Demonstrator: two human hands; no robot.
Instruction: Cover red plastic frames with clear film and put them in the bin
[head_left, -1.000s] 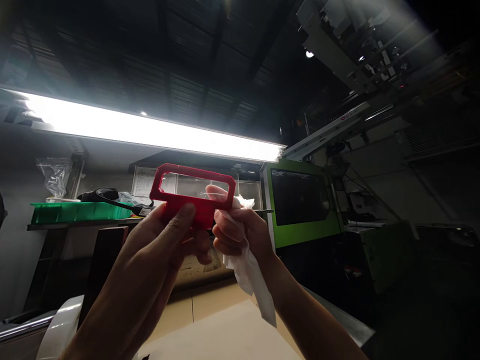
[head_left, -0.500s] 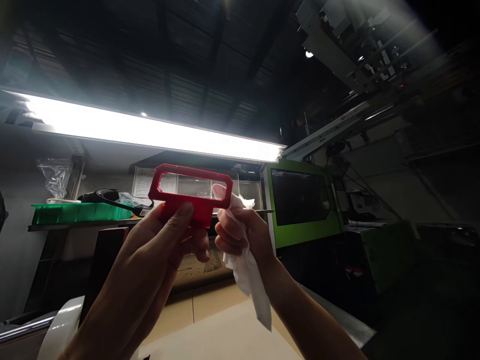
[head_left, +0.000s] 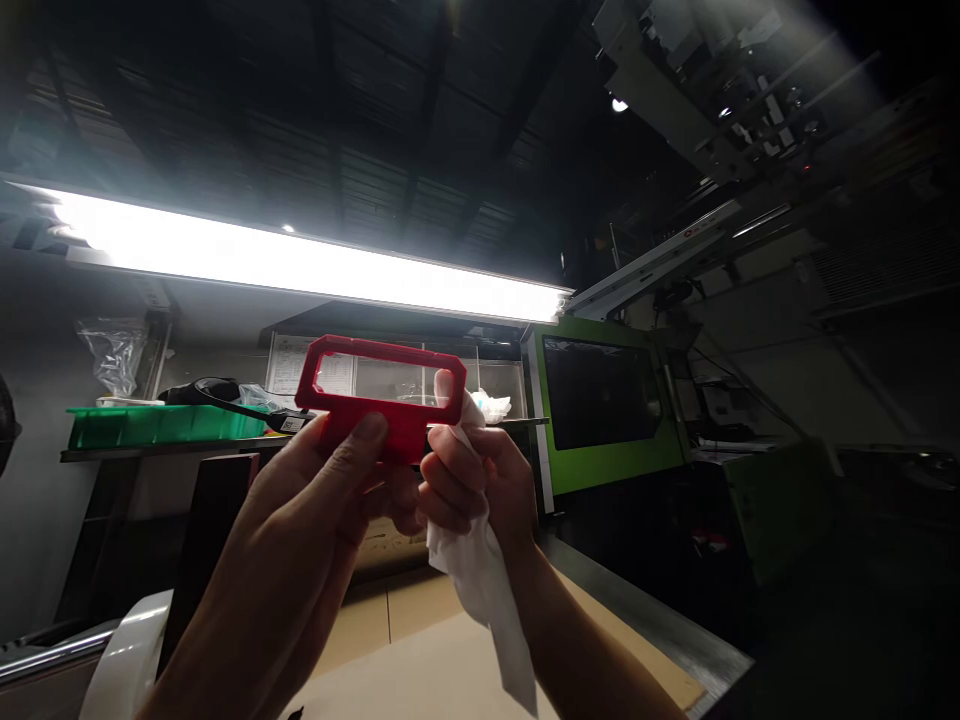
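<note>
A red plastic frame-shaped part [head_left: 379,350] with a long cut-out window and a solid tab below is held up under the lamp. My left hand [head_left: 322,500] pinches its tab, thumb on the near face and fingers behind. On the part's right side, my right hand [head_left: 480,475] is closed on a white cloth [head_left: 480,580], which hangs down past the wrist. One fingertip of that hand shows through the window's right end, with cloth at the frame's right edge. Whether the cloth presses on the part there I cannot tell.
A bright tube lamp [head_left: 322,270] runs above the hands. Behind them a shelf carries a green bin [head_left: 157,425] and a black strap-like device [head_left: 225,398]. Cardboard [head_left: 420,660] lies below on the bench. To the right stands a green machine [head_left: 607,400]; a white roll [head_left: 131,655] is at lower left.
My right hand has shifted slightly left and down with the cloth, closer to my left fingers. The red part has dipped slightly and stays in my left hand.
</note>
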